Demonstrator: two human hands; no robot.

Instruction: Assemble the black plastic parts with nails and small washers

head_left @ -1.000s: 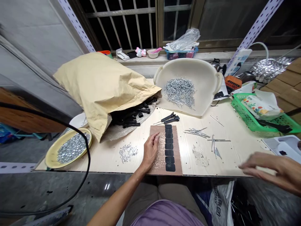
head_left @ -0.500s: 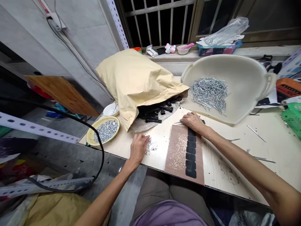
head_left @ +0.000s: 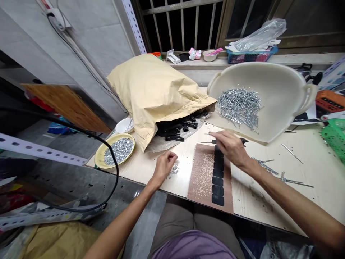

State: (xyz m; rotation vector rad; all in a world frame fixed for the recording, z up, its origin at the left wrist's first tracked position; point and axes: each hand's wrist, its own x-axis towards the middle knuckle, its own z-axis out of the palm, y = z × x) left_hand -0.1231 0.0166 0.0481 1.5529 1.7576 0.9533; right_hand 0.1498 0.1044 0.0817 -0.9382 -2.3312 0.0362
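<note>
My left hand (head_left: 164, 167) is closed, thumb and fingertips pinched, just above a scatter of small metal pieces (head_left: 174, 169); whatever it pinches is too small to make out. My right hand (head_left: 231, 146) is over the far end of a brown board (head_left: 201, 176), its fingers stretched out to the left and no object visible in them. A row of flat black pads (head_left: 217, 181) runs along the board's right side. Under the right fingertips lies a thin black piece with a metal pin (head_left: 209, 141). Another black piece (head_left: 244, 141) shows partly behind that hand.
A large yellowish sack (head_left: 159, 90) spills black plastic parts (head_left: 175, 131). Right of it stands a big pale basin (head_left: 280, 97) with metal screws or pins (head_left: 239, 106). A yellow dish (head_left: 99, 158) of small metal pieces is at left. Loose metal rods (head_left: 292, 153) lie at right.
My right hand has lifted off the black pads and stretched its fingers, uncovering the thin black piece. My left hand has shifted slightly right, with its fingertips pinched together.
</note>
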